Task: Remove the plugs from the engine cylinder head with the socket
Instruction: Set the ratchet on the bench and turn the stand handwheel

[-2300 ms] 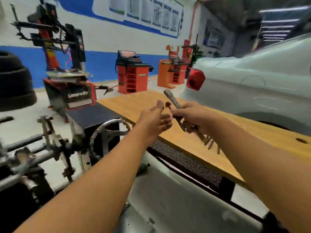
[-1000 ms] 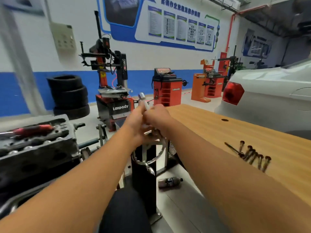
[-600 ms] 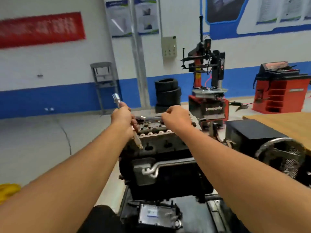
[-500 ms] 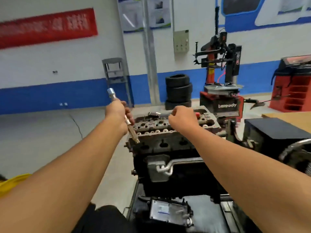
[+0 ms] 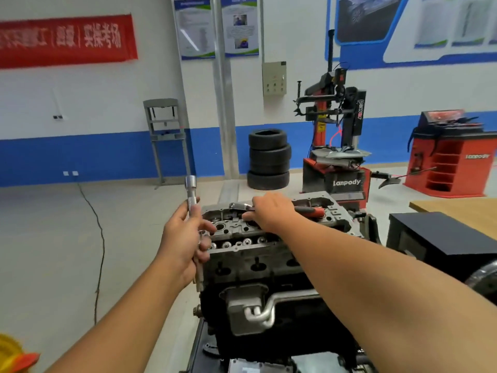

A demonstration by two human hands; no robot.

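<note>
Left hand (image 5: 185, 243) has its fingers clamped round the long socket (image 5: 191, 193), upright beside the cylinder head (image 5: 269, 238). Right hand (image 5: 271, 214) reaches onto the ratchet (image 5: 239, 205) lying there, fingers closing on it, grip unclear. No plug visibly out; removal seems not yet begun.

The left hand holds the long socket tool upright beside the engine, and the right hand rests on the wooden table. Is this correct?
Not quite. In the head view the right hand reaches onto the top of the engine, at the red-handled ratchet, not the wooden table. The left hand does hold the socket tool upright.
</note>
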